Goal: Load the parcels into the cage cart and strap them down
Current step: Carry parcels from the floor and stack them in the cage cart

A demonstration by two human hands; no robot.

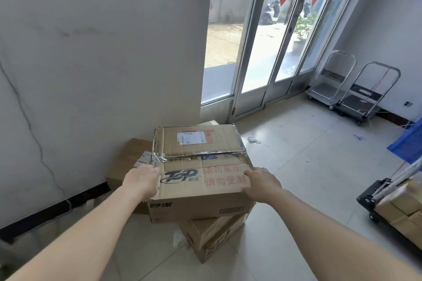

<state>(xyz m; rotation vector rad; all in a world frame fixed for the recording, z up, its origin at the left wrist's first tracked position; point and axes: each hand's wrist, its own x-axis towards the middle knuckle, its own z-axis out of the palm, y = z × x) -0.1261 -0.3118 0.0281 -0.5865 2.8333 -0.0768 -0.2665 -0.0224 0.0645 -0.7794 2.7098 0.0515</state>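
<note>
A large taped cardboard parcel point(198, 162) with a white shipping label sits on top of a smaller box point(212, 235) on the floor. My left hand point(142, 181) grips the parcel's left near edge, and my right hand point(262, 183) grips its right near edge, fingers curled onto the top face. Another brown box point(127, 162) lies behind it against the wall. At the right edge stands a black cart point(374, 198) that carries cardboard parcels point(402, 207).
A white wall rises to the left. Glass doors stand ahead. Two folding platform trolleys point(356, 96) are parked in the far right corner. A blue crate point(408, 141) sits at the right edge. Pale tiled floor lies between the pile and the cart.
</note>
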